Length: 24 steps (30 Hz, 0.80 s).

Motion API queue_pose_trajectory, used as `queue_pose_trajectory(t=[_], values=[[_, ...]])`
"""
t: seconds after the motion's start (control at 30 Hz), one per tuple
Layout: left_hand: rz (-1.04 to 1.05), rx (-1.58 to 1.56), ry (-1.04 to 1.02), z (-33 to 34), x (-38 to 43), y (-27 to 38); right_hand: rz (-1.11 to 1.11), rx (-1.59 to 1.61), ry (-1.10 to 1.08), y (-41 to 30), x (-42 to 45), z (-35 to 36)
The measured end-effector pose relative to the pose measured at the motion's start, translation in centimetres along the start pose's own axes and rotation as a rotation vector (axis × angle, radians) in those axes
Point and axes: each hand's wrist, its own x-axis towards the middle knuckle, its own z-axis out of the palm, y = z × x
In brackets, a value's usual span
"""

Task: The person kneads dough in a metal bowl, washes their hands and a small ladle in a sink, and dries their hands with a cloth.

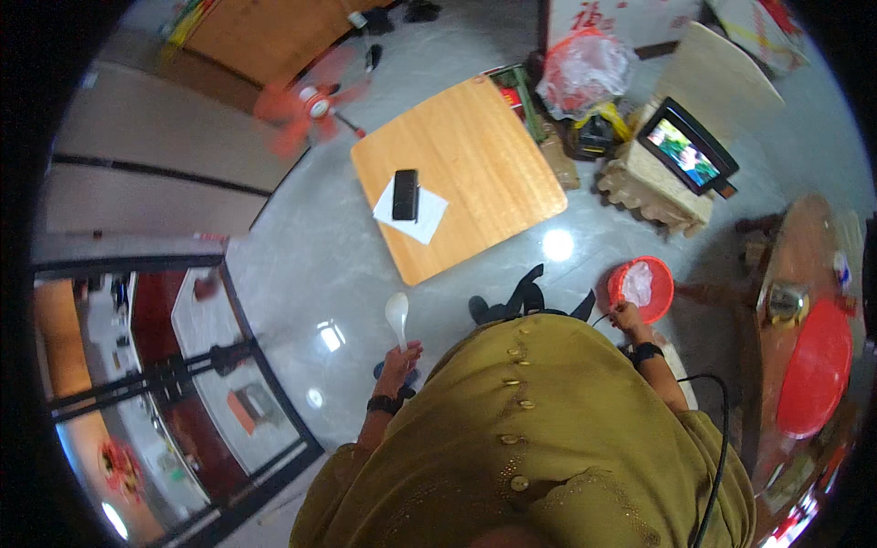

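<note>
My left hand (400, 368) grips the handle of a large white serving spoon (397, 314), its bowl pointing away from me over the tiled floor. At the right, my right hand (627, 318) is beside the near rim of a red plastic bin (660, 291) lined with a whitish bag (638, 282). Its fingers are pinched together, with a thin dark cord (600, 319) running to their tips. Ahead of me stands a low wooden table (473, 164). A black smartphone (405, 194) lies on it, partly over white paper (430, 216).
A red-bladed fan (316, 106) stands beyond the table's left corner. A cloth-covered chair (651, 179) holds a lit screen (685, 152). Bags (586, 72) crowd the back. On the right, a wooden bench (798, 233) carries a red basin (815, 370). A dark-framed glass door (274, 383) is at left.
</note>
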Motion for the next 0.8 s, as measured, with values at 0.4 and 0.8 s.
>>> queue_pose_trajectory(t=[0.4, 0.8], values=[[-0.040, -0.120, 0.244, 6.5, -6.6, -3.2, -0.057, -0.339, -0.164, -4.2, 3.4, -2.0], [-0.119, -0.222, 0.348, 2.5, -8.5, -5.0, -0.194, -0.662, -0.191, -8.2, 6.5, 3.6]])
